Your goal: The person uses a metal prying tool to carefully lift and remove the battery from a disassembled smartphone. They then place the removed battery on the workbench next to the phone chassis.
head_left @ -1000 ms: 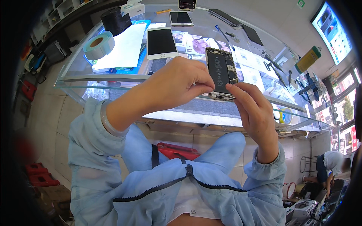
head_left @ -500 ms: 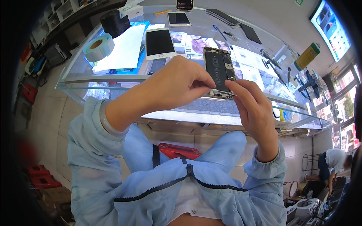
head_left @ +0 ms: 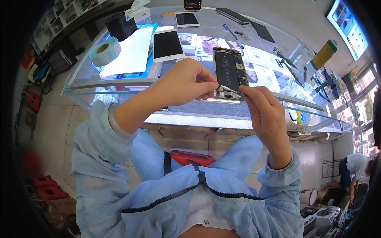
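Note:
An opened smartphone (head_left: 231,73), its black battery and circuit board bare, rests over the near edge of the glass counter. My left hand (head_left: 194,81) is at its lower left corner, thumb and forefinger pinched together. From those fingertips a small whitish strip (head_left: 225,88) runs across the phone's bottom end, below the battery; its exact kind is too small to make out. At the lower right corner, my right hand (head_left: 264,107) is closed, with fingertips against the phone's edge. Whether it also holds a small tool cannot be seen.
Beyond my left hand lie a white-framed phone (head_left: 168,45), a tape roll (head_left: 105,51) and a black roll (head_left: 120,26). A pen (head_left: 232,33) and dark phone panels (head_left: 262,31) lie farther back. Pliers and tools (head_left: 291,67) stand right, by a yellow-green bottle (head_left: 323,54).
My left fingertips have drawn back slightly to the left, and the whitish strip now shows between them and the phone. My right hand stays at the phone's lower right corner.

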A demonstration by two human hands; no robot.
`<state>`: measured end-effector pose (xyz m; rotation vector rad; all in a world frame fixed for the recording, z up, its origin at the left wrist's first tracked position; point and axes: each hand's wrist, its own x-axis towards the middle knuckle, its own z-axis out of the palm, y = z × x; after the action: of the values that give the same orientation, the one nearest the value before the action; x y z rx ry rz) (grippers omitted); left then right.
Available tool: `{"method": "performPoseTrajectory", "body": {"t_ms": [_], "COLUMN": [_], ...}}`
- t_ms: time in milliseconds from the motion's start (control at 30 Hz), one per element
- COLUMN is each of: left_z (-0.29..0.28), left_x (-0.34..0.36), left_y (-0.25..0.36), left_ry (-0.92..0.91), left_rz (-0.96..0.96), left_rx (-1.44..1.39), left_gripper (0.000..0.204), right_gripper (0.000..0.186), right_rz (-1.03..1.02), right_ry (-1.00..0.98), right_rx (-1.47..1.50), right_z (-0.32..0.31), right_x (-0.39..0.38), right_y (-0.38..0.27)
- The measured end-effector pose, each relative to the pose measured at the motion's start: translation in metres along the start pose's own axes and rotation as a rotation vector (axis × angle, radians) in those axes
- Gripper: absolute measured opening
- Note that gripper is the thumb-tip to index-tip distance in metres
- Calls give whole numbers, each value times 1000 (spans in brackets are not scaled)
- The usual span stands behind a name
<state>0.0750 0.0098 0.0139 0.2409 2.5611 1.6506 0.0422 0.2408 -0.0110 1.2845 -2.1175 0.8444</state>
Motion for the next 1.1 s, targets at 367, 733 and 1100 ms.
{"method": "performPoseTrajectory", "body": {"t_ms": [367, 733, 1100], "left_z": [-1, -1, 1], "left_x": [1, 3, 2], "left_y": [-4, -1, 0], "left_ry": [-45, -46, -31], "left_rz": [28, 7, 105], "left_rx": [-77, -61, 80], "left_gripper": [21, 21, 15], "right_gripper": [23, 25, 21], "right_rz": [8, -12, 98], "right_ry": [34, 17, -51], "right_rx": [3, 9, 68], "right_z": [1, 2, -3], "right_x": [-3, -4, -2], "right_y": [2, -1, -4]}}
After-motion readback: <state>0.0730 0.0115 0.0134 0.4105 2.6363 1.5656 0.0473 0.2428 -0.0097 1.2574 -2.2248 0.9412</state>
